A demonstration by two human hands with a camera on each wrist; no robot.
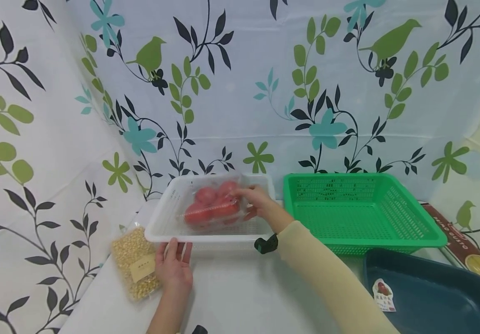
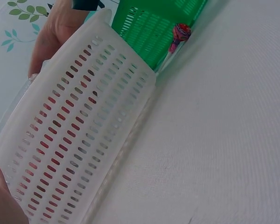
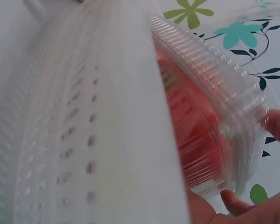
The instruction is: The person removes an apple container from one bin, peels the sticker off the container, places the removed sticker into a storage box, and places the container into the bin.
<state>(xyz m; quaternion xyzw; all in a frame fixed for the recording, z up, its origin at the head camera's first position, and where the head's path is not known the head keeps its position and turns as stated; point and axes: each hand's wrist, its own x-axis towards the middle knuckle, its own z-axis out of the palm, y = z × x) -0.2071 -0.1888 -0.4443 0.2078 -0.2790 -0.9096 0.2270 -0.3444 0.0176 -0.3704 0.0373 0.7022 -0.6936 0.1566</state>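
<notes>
Left hand [image 1: 174, 269] rested with relaxed fingers on white slotted basket [image 1: 169, 218] rim, clear tomato pack [image 1: 212, 206] gripped inside by right hand [image 1: 258, 204], soybean bag [image 1: 136, 262] beside.

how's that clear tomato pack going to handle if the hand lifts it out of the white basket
The tomato pack probably flexes: its shell looks thin and ribbed. Several tomatoes likely make it hefty. The right hand grips one end only, so it may sag.

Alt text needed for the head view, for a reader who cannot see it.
The right hand holds a clear pack of tomatoes in a white basket, whose near rim the left hand touches. A bag of beans lies left, a green basket right.
</notes>
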